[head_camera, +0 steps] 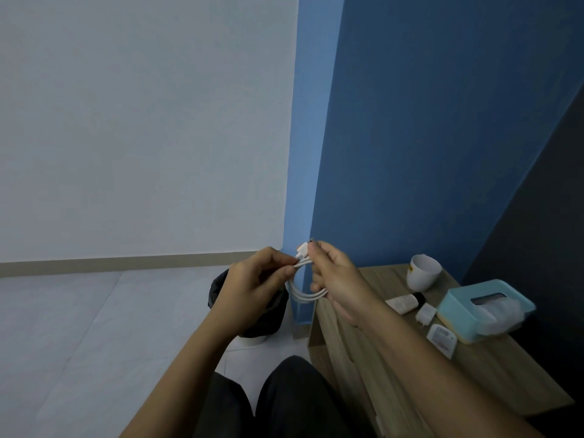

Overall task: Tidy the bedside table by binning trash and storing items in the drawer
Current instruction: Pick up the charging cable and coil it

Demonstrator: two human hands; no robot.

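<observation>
A white charging cable [302,294] is coiled into a loop and held in the air left of the wooden bedside table [493,371]. My left hand [256,286] pinches the coil's left side, and my right hand [335,276] grips its right side with the white plug end sticking up above the fingers. On the table top lie a white cup [423,271], a small white tube with a dark cap [404,303], a white charger plug [425,314], a small white case [441,338] and a teal tissue box [483,309]. The drawer front below is shut.
A bin lined with a black bag [249,314] stands on the pale tiled floor, left of the table and partly behind my left hand. A blue wall rises behind the table, a white wall to the left. My knees in dark trousers [284,396] are at the bottom.
</observation>
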